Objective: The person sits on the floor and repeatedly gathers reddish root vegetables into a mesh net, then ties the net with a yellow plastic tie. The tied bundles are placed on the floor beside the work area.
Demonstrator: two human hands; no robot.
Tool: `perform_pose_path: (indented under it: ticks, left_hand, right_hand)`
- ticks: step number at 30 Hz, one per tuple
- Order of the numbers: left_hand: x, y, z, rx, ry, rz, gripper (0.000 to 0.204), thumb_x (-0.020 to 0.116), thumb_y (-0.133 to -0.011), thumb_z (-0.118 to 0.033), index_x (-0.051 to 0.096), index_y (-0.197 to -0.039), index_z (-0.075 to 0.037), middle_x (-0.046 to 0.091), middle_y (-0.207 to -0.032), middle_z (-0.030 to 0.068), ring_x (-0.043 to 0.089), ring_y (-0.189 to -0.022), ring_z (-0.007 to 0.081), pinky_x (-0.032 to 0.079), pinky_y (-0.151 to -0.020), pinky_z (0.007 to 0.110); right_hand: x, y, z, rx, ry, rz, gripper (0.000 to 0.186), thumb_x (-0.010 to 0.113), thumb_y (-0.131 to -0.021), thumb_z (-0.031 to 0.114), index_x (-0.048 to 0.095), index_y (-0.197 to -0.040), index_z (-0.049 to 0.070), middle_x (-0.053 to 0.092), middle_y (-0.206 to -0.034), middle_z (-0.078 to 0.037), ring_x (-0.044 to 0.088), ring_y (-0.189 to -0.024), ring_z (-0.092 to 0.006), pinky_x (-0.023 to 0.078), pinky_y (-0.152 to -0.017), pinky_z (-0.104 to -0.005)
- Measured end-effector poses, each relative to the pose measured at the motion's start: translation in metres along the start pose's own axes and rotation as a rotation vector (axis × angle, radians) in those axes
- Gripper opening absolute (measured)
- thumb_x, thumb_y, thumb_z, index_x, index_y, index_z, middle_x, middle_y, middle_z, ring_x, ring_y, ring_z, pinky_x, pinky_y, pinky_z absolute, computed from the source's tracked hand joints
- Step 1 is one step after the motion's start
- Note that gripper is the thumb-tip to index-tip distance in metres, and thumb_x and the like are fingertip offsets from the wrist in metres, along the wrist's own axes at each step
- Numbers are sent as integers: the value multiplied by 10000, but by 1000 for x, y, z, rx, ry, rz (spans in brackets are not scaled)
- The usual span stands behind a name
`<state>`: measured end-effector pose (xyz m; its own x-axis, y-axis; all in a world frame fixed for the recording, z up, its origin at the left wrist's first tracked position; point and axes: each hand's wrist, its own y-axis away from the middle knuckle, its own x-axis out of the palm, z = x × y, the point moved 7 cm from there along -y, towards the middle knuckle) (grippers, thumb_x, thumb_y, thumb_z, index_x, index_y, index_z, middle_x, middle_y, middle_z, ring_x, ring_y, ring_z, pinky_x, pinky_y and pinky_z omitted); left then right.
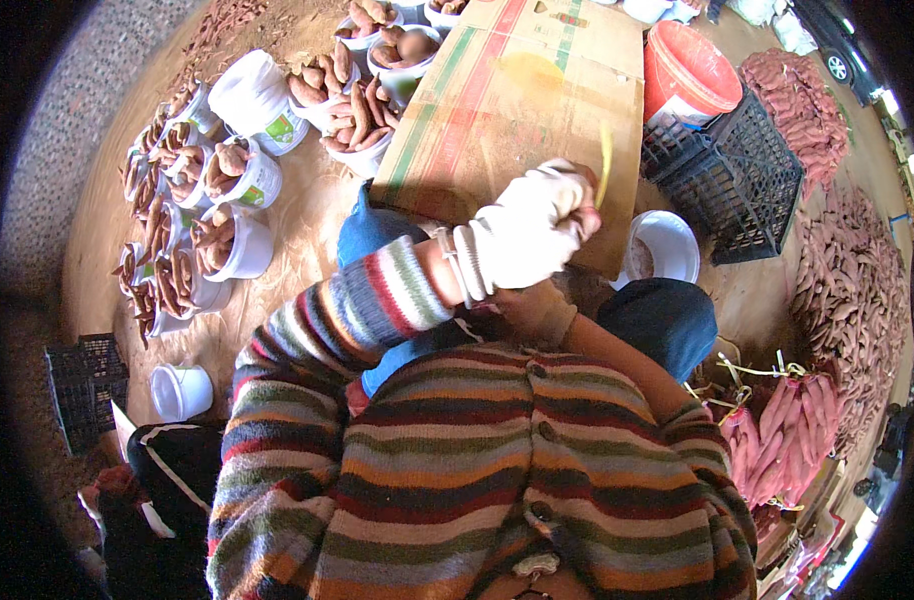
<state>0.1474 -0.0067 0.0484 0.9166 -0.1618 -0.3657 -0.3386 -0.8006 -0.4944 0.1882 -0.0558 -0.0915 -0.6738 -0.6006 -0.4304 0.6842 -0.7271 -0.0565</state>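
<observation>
My left hand [539, 225], in a white glove, is raised over the near end of a flattened cardboard box [507, 130]. Its fingers are closed, and a thin yellow strip [605, 165] stands up from beside the fingertips. My right hand [533, 308] is lower, near my lap, in a tan glove. The left hand and wrist cover much of it, so its fingers are hidden. Close to my right knee, a white bucket [681, 245] rests on the floor.
Several white buckets of sweet potatoes [239, 248] stand on the left. A red bucket [687, 70] sits by black crates [742, 170]. Pink mesh bags of sweet potatoes [792, 430] and a loose heap [847, 290] lie right. Someone's dark-clothed leg [182, 465] shows lower left.
</observation>
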Motion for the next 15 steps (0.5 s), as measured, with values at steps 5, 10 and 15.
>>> perform_pose_path:
  ticks: [5,10,15]
  left_hand:
    - [27,-9,-2,37,74,64,105,630,-760,4,532,-736,-24,552,-747,147,550,-714,329,449,-656,402]
    - [43,-15,1,-48,235,136,101,651,-828,-100,600,-858,-18,600,-834,143,582,-749,288,474,-691,369]
    - [31,-10,79,-514,180,233,343,638,-902,-232,577,-1155,-8,629,-1115,155,610,-950,247,486,-875,337]
  right_hand:
    - [-19,-4,27,-377,618,-131,402,637,-818,255,585,-1140,20,585,-1060,-135,551,-1009,-258,439,-874,-368]
    - [-47,12,-1,-41,177,-280,354,552,-925,310,610,-1092,3,627,-914,-65,575,-831,-158,466,-733,-288]
    - [-30,35,-30,354,-778,-97,469,465,-993,411,625,-1123,-10,608,-888,-1,529,-751,-84,431,-680,-228]
